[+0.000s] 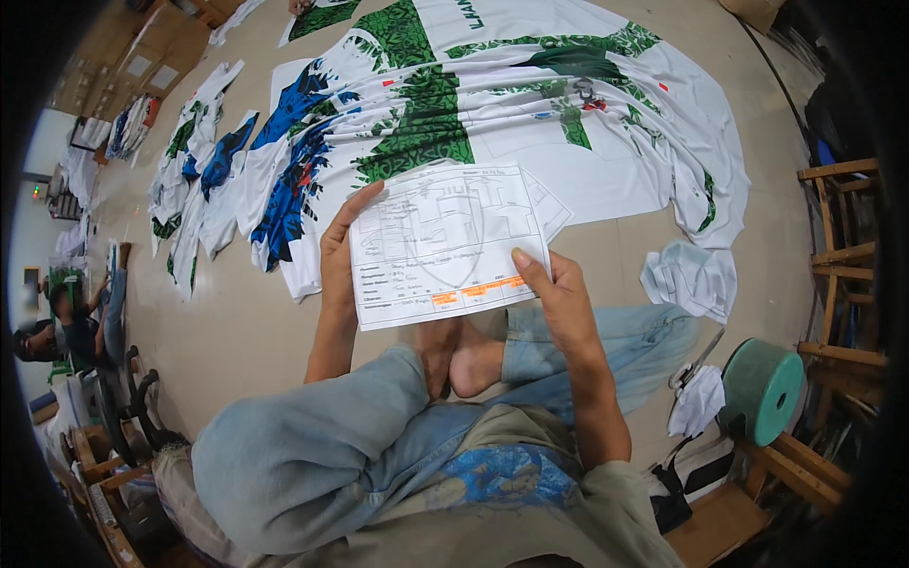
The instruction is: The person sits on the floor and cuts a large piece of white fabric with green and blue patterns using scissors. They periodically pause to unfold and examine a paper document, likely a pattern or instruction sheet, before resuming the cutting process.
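Above my crossed legs I hold up a white paper form [426,251], printed with line drawings, handwriting and a few orange-marked cells. My left hand [343,237] grips its left edge, the fingers mostly behind the sheet. On the lower right edge, the thumb of my right hand [559,289] presses on the front while its other fingers go behind. Partly hidden behind the form, more paper sheets [549,204] stick out at the right. Just beyond lies a large spread of white fabric [516,137] with green leafy print, wrinkled across its middle.
Blue-and-white printed fabric pieces [294,161] lie at the left. A crumpled white cloth [696,279], scissors [696,364] and a green roll [765,393] are at the right, beside wooden racks [838,256]. Another person [85,317] sits at the far left; cardboard boxes [142,62] stand behind.
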### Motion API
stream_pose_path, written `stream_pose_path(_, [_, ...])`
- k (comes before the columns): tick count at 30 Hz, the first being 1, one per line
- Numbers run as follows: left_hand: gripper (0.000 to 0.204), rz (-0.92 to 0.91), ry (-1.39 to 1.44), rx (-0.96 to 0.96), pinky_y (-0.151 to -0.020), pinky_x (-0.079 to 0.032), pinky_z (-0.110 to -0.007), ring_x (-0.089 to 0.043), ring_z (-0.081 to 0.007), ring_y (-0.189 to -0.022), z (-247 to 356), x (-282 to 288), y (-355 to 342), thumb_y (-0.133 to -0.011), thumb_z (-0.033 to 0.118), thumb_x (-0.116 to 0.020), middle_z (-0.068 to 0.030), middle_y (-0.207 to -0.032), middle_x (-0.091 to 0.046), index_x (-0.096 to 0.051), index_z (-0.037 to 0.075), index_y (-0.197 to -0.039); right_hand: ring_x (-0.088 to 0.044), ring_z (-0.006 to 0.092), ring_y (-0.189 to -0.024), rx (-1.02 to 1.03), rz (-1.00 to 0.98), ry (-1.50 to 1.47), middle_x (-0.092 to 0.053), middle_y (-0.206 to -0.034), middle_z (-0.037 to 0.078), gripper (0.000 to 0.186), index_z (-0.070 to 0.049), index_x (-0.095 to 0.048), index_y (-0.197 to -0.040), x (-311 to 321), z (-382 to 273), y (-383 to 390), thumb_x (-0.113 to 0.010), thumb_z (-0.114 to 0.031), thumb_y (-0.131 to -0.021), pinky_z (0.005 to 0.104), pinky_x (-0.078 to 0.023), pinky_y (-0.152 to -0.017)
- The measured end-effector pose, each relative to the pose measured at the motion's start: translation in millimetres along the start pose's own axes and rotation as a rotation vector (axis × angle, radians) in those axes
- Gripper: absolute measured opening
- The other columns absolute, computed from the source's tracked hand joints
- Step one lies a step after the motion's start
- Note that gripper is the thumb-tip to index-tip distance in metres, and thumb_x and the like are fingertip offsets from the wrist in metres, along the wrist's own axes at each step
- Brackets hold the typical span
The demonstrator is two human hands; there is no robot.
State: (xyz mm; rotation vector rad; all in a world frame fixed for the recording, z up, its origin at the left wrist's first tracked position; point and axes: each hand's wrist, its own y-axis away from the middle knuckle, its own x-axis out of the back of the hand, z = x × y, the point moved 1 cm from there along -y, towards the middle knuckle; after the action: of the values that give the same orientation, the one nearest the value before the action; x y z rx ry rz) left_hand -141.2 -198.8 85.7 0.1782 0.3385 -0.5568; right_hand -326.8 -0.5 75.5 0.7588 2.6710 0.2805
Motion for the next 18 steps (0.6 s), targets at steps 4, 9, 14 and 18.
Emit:
stream_pose_path(4, [0.048,-0.091,0.237,0.139,-0.094,-0.056,-0.033,-0.066,-0.0184,-0.113,17,-11,7,-0.098,0.014,-0.044,-0.0132,-0.132,-0.064,-0.057,0.001,-0.142,-0.061,0.0090,-0.092,-0.032,0.043,0.046,-0.072,-0.100,0.007,0.041,0.009,-0.069,-0.116,13,10,-6,-0.062,-0.030,-0.104,0.0259,-0.049,-0.084])
stream_pose_path(9, [0.050,-0.022,-0.374,0.340,-0.091,-0.053,-0.028,-0.065,-0.0142,-0.107,-14,11,9,-0.102,0.024,-0.058,-0.0101,-0.125,-0.067,-0.051,0.004,-0.148,-0.064,0.0107,-0.092,-0.152,-0.014,0.195,-0.072,-0.105,0.006,0.038,0.003,-0.067,-0.116,36,34,-11,-0.063,-0.033,-0.103,0.0302,-0.051,-0.085])
stream_pose_path(14, [0.062,-0.008,-0.048,0.228,-0.083,-0.055,-0.027,-0.067,-0.0113,-0.096,-57,-2,-3,-0.099,0.006,-0.063,-0.0079,-0.114,-0.070,-0.039,0.010,-0.157,-0.052,0.0263,-0.129,-0.242,-0.099,-0.840,-0.053,-0.145,0.013,0.071,-0.002,-0.046,-0.145,36,86,-12,-0.065,-0.051,-0.096,0.0481,-0.044,-0.107])
stream_pose_path(18, [0.081,-0.002,0.086,0.150,-0.084,-0.056,-0.029,-0.068,-0.0133,-0.099,-59,-8,-4,-0.100,0.002,-0.060,-0.0117,-0.116,-0.070,-0.013,0.014,-0.165,-0.040,0.0329,-0.144,-0.237,-0.228,-0.988,-0.043,-0.157,0.012,0.085,-0.010,-0.037,-0.155,-16,91,2,-0.063,-0.062,-0.093,0.0576,-0.035,-0.116])
